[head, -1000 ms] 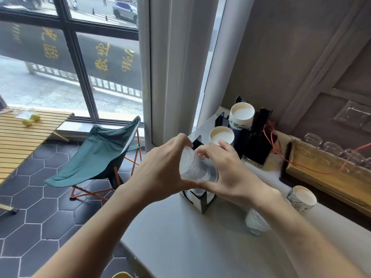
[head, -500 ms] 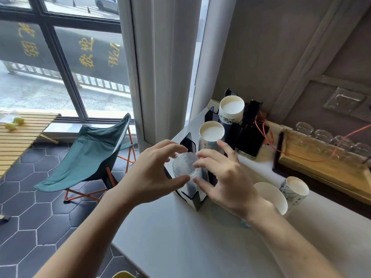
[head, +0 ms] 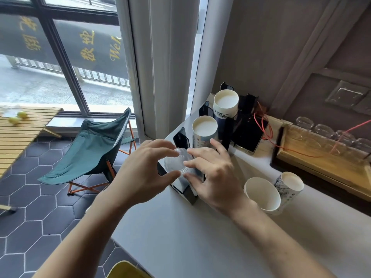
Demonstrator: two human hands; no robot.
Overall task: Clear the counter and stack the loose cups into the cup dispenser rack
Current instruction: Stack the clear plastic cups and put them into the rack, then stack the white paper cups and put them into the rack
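Where the grey desk [head: 172, 233] ends at its left edge above hex-tile floor, near desk is bare | left hand [head: 140, 175] and right hand [head: 212, 177] both grip clear plastic cup stack [head: 175, 161], axis tilted near upright, over cup dispenser rack [head: 202, 149] front slot | two loose paper cups [head: 263, 194] right, mouths up | green folding chair [head: 90, 149] below window

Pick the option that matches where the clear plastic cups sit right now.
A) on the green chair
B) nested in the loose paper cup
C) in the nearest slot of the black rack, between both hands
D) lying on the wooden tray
C: the clear plastic cups stand in the nearest slot of the black rack, with the left hand and right hand on either side of them.
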